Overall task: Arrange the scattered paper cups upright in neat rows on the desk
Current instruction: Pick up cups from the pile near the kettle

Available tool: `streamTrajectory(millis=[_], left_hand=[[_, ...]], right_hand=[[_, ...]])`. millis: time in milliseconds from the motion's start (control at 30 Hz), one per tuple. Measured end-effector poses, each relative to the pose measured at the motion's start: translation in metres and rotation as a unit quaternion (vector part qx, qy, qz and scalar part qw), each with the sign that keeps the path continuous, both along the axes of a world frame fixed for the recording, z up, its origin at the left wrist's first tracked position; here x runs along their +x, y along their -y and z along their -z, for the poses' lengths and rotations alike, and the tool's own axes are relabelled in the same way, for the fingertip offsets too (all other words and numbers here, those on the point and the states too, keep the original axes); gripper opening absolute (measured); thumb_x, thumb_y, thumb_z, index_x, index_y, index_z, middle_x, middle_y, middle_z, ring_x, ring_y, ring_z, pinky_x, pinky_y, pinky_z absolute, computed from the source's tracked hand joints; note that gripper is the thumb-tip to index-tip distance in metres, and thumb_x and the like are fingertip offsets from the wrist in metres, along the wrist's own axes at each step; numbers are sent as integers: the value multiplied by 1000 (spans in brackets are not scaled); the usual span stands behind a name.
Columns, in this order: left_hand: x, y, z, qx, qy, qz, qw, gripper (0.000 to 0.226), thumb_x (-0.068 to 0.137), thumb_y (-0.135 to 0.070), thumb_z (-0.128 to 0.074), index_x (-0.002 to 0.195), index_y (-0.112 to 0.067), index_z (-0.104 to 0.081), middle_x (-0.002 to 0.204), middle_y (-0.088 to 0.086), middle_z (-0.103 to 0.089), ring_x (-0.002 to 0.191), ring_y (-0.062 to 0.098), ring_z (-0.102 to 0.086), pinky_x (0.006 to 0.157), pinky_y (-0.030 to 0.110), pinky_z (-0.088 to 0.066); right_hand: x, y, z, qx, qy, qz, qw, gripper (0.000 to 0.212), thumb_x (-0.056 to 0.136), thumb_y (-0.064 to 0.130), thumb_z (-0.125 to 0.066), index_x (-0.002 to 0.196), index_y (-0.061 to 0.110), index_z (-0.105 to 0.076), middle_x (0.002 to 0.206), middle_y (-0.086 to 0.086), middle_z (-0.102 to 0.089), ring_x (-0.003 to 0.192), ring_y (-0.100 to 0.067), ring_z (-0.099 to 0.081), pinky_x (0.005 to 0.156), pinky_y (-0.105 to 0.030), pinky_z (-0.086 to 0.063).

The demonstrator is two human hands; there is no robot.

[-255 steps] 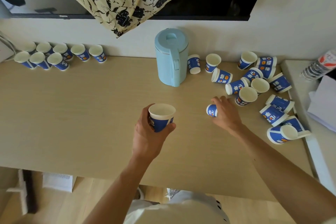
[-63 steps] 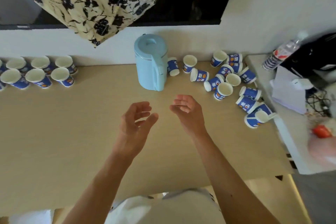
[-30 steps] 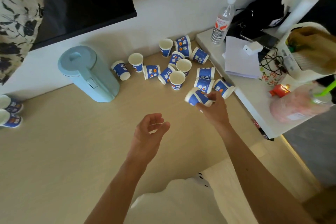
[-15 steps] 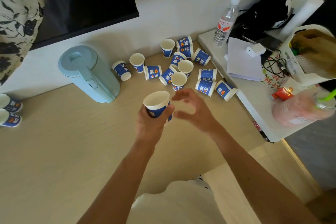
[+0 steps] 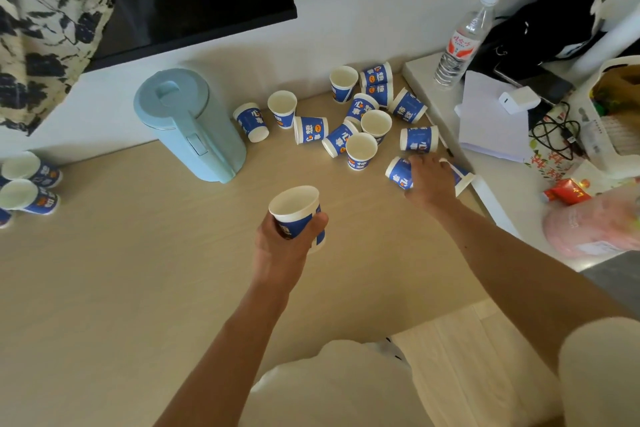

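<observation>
Both hands are busy with cups. Left hand is wrapped around one blue-and-white paper cup, held upright above the pale wooden bench, in front of and to the right of the light blue plastic kettle. Right hand lies over a tipped cup at the near edge of the scattered pile, fingers curled down on it; whether it is truly gripped I cannot tell.

To the right of the kettle lies that scattered pile of blue-and-white paper cups; I count about thirteen, four standing mouth up and the rest on their sides, several touching one another. Well to the left of the kettle, at the frame's edge, two arranged upright cups show fully, with slivers of others cut off.

Further right of the kettle, past the pile, one clear plastic water bottle stands on a white side shelf.
</observation>
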State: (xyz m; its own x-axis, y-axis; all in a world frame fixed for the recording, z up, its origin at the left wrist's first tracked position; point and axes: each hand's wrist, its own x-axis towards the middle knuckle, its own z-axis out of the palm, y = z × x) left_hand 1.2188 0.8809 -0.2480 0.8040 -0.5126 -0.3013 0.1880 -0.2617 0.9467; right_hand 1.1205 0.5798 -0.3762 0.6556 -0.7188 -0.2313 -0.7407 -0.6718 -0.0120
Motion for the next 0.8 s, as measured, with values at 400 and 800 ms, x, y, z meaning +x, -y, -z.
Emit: streamTrajectory(millis=[400,800], left_hand=[[7,-21,6,15,-11,-47,999,20,84,-23,-80,93,-37,-69,85,-22,-74,73,-7,-66,75,27,-54],[28,-79,7,29,4,-80,996,19,82,-34,-76,86,-51,-69,77,-15,-72,66,-1,-63,73,31,-55]], right_hand=[[3,-57,-3,182,246,7,952,62,70,29,-87,124,19,-56,116,-1,-54,106,-25,-61,92,-42,-50],[61,-146,-37,373,395,19,839,70,81,23,-85,143,30,-54,138,11,-60,127,-4,-55,102,-22,-44]])
